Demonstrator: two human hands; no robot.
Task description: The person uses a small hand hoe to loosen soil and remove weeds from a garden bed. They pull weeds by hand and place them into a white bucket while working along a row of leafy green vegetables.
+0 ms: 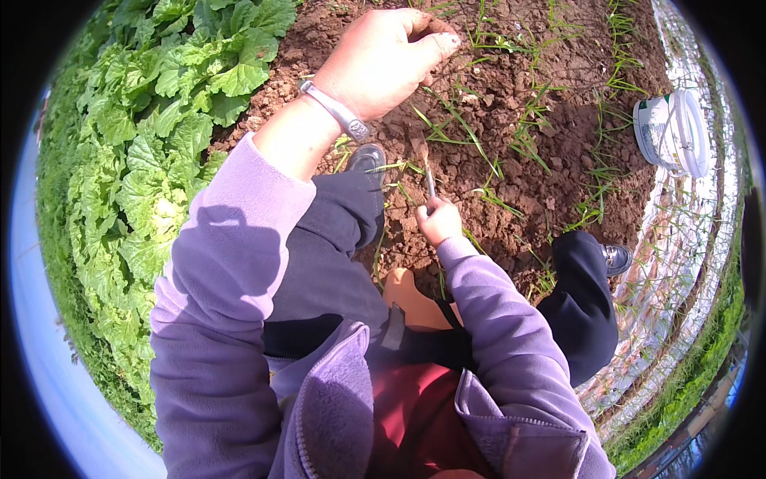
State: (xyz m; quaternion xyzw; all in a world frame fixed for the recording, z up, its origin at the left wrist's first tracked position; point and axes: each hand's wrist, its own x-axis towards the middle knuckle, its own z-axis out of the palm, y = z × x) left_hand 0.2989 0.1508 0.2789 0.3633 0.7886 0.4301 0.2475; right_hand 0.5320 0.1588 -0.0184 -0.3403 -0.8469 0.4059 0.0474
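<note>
My left hand (386, 63), with a pale band at the wrist, is raised over the soil at the top centre. Its soiled thumb and fingertips are close together; whether something small is between them cannot be made out. Below it, my right hand (440, 223) is closed round the handle of a small hand tool (429, 173), whose soil-coated tip meets the brown soil (502, 197). Thin green seedlings with grass-like leaves (467, 123) stand or lie in loose rows around the tool's tip and to its right.
Leafy green vegetables (185, 138) grow densely along the left. A white plastic bucket (667, 132) stands at the right beside pale plastic mulch film (664, 263) with plants coming through it. My dark shoes (366, 160) rest on the soil, and an orange-brown object (413, 299) lies between my legs.
</note>
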